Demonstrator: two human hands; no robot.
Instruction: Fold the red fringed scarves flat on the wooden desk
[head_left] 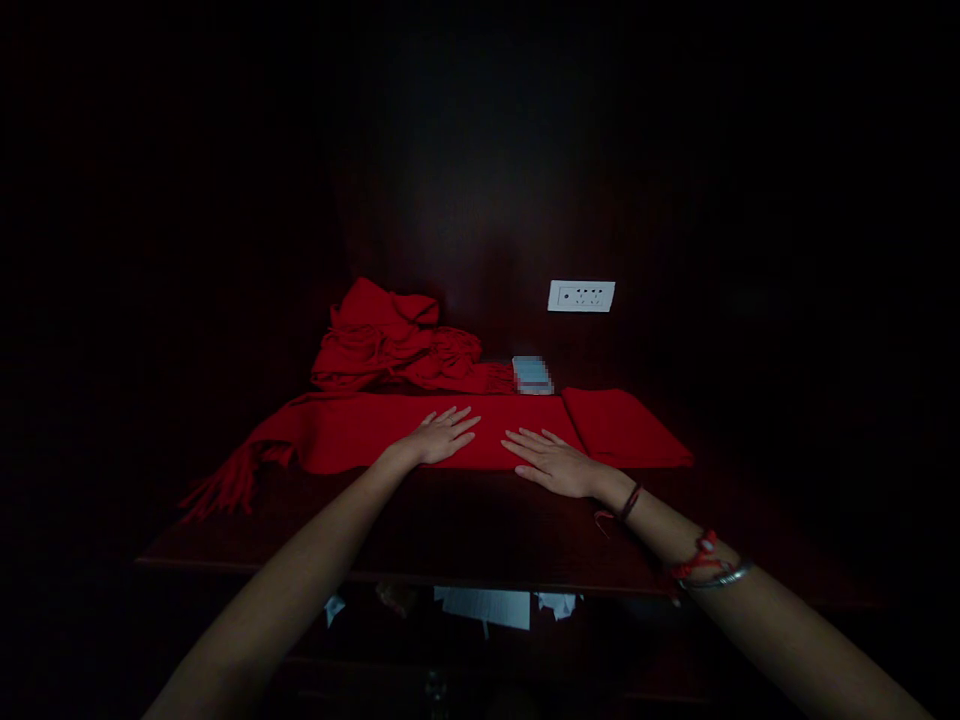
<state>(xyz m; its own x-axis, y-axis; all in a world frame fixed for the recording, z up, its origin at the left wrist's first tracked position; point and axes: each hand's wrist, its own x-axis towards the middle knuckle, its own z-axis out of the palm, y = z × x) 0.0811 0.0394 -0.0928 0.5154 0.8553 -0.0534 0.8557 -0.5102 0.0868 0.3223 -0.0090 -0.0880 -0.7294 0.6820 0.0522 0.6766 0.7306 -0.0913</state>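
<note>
A red fringed scarf (337, 432) lies stretched lengthwise across a dark wooden surface, its right end folded over into a flat panel. Tassels hang loose at its left end, toward the front edge. My left hand (442, 437) rests flat on the middle of the scarf with fingers spread. Close by on the right, my right hand (551, 463) also lies palm down, fingers stretched out, at the scarf's near edge just left of the folded panel. Neither hand grips anything.
Behind the scarf sits a crumpled heap of red fringed cloth (390, 340). A small pale blue-white item (532, 375), blurred out, lies beside it. A white socket plate (581, 296) is on the back wall. Papers (487, 606) show below the surface's front edge (390, 577).
</note>
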